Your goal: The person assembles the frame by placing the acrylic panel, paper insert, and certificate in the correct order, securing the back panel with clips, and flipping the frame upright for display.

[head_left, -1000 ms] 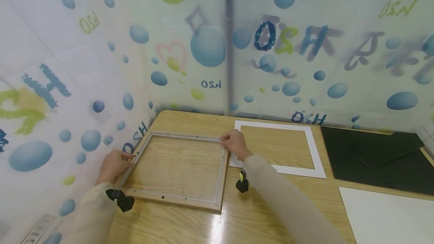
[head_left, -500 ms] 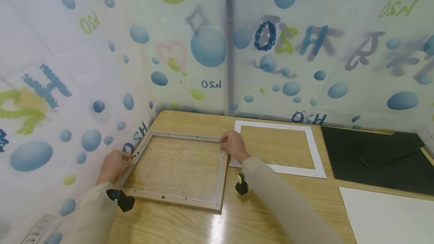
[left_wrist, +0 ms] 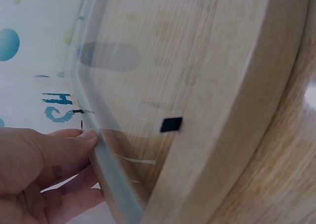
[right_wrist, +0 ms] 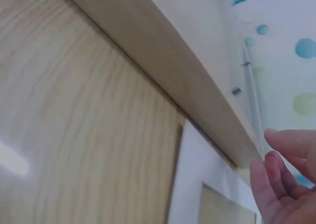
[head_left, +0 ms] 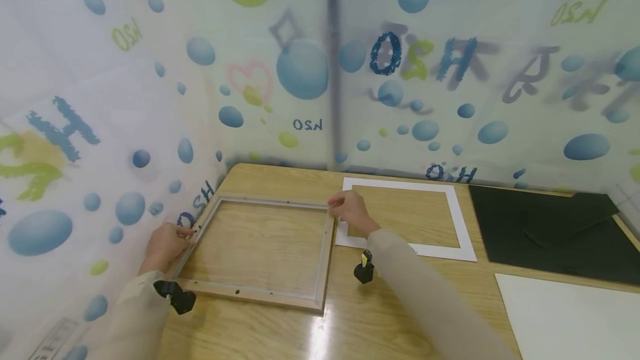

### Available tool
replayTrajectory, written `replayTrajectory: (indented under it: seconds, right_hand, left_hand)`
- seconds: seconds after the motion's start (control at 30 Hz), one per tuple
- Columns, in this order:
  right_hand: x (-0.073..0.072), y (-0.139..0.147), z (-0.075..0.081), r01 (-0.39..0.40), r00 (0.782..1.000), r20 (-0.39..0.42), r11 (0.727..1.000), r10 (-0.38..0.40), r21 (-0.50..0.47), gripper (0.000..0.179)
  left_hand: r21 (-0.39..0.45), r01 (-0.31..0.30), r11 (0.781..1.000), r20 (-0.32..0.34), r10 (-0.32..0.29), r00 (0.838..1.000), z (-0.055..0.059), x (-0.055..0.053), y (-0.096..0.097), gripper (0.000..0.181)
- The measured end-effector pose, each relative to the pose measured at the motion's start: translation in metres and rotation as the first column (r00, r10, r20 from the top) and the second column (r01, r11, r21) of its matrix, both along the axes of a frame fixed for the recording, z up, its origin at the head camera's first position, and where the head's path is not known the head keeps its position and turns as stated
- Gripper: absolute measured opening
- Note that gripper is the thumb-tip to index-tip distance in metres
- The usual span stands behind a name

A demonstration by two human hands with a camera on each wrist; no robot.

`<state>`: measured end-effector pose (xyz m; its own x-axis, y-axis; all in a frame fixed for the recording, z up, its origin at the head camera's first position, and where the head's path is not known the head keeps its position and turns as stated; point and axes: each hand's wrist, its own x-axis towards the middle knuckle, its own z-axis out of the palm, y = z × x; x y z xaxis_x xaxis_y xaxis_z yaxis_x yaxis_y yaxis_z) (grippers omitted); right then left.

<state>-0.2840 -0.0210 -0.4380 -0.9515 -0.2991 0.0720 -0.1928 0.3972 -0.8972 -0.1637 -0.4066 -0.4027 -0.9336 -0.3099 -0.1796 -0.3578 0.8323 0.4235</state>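
A light wooden picture frame [head_left: 270, 299] lies on the table, with small dark tabs along its inner edges. Inside it is a clear pane [head_left: 265, 249] that shows reflections. At the frame's left side, my left hand [head_left: 164, 246] pinches the rail; the left wrist view has its thumb on the rim and its fingers [left_wrist: 74, 199] outside. My right hand [head_left: 354, 210] is by the far right corner. In the right wrist view, its thumb and fingers [right_wrist: 264, 189] are spread apart right at that corner, with nothing seen between them.
A white mat board [head_left: 462, 221] with a rectangular window lies just right of the frame. Farther right are a black backing board [head_left: 545, 226] and a white sheet [head_left: 565, 315]. A printed curtain [head_left: 300, 143] borders the table behind and at left.
My right hand has shifted slightly right relative to the frame's far corner. The head view has turned a little. My left hand and the frame keep their places.
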Motion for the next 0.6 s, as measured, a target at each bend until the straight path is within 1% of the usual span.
replayTrajectory:
  seconds: [0.1,0.2,0.27,0.4,0.47,0.6]
  right_hand:
    - [-0.003,0.013,0.002,0.023,0.998,0.059,0.999,-0.025,0.023,0.016]
    - [-0.006,0.030,0.002,0.050,0.994,0.099,0.997,-0.055,0.053,0.017]
    - [-0.008,0.043,0.003,0.061,0.990,0.126,0.997,-0.068,0.056,0.018]
    - [-0.009,0.069,0.007,0.070,0.986,0.146,0.994,-0.082,0.085,0.021]
    - [-0.010,0.083,0.009,0.062,0.987,0.139,0.992,-0.078,0.113,0.023]
    - [-0.012,0.111,0.014,0.075,0.986,0.133,0.985,-0.097,0.157,0.026]
  left_hand:
    - [-0.003,0.007,1.000,-0.001,-0.007,1.000,-0.001,0.000,-0.001,0.031]
    - [-0.002,0.017,1.000,-0.002,-0.017,1.000,-0.001,0.001,-0.001,0.032]
    - [-0.001,0.025,1.000,-0.001,-0.025,1.000,0.000,0.002,-0.001,0.032]
    - [-0.016,0.048,0.999,-0.005,-0.048,0.999,0.001,0.003,-0.001,0.031]
    - [-0.018,0.050,0.999,-0.010,-0.050,0.999,0.001,0.003,-0.001,0.031]
    - [-0.012,0.046,0.999,-0.013,-0.046,0.999,-0.001,0.002,-0.001,0.032]
